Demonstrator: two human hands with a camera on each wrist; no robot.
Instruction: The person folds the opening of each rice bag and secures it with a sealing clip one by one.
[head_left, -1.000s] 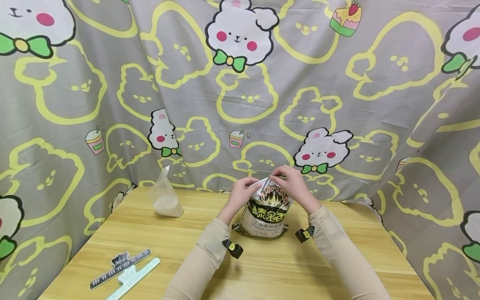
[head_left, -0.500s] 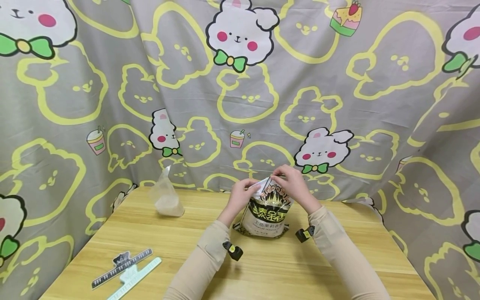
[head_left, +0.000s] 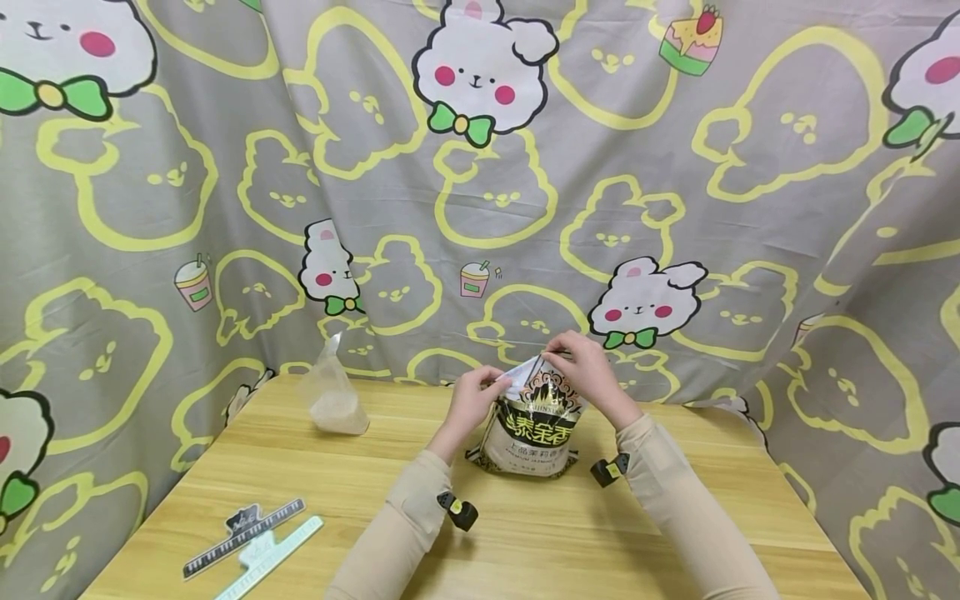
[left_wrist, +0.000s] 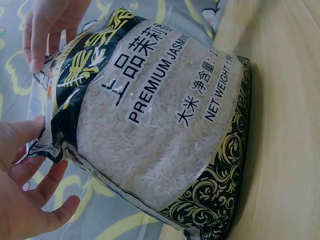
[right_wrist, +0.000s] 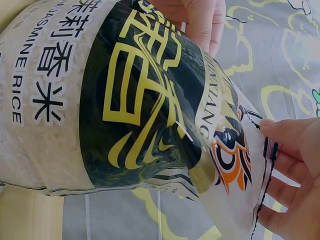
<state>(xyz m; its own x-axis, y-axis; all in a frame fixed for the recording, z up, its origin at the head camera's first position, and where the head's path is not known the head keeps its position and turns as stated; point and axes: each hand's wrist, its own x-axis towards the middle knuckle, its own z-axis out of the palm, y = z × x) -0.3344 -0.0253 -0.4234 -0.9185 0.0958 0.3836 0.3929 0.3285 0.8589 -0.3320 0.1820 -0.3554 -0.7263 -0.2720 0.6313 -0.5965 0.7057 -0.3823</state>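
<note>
A plump bag of jasmine rice [head_left: 534, 454] stands upright on the wooden table, its clear lower panel showing the grains. My left hand [head_left: 471, 406] pinches the upper left side of the bag between thumb and index finger; in the left wrist view the other fingers of that left hand [left_wrist: 30, 185] are spread. At the bag's top edge, my right hand [head_left: 590, 369] holds the film between thumb and fingers. The right wrist view shows the right hand's thumb [right_wrist: 285, 132] pressing on the dark serrated edge. Between the hands the top slants down toward the left.
A small clear bag with white grains [head_left: 337, 410] stands at the back left of the table [head_left: 600, 542]. Nearer the front left lie two long clips, a black one with a piano-key pattern [head_left: 247, 542] and a pale green one [head_left: 281, 550]. Patterned curtain [head_left: 405, 200] surrounds the table.
My left hand has shifted slightly left and down, pulling the bag's upper left side with it. The right hand keeps its hold in nearly the same place.
</note>
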